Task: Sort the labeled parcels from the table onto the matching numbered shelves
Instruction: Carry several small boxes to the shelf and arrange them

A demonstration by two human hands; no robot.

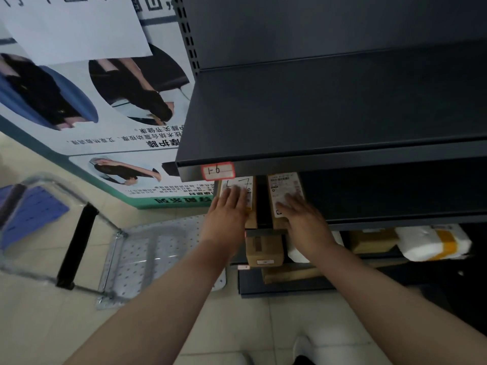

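Two brown cardboard parcels with white shipping labels stand side by side on the second shelf of a dark metal rack. My left hand (227,215) lies flat with spread fingers on the left parcel (251,204). My right hand (303,219) lies flat on the right parcel (282,191). Neither hand closes around its box. The shelf above (329,119) is bare and carries a red-bordered tag (217,171) with handwriting that looks like "1-9" turned around. The labels' numbers are too small to read.
Lower shelves hold a brown box (264,252), another brown parcel (373,239) and a white padded parcel with yellow tape (432,242). A metal platform trolley (155,254) with a black handle stands on the tiled floor at left. A poster covers the wall.
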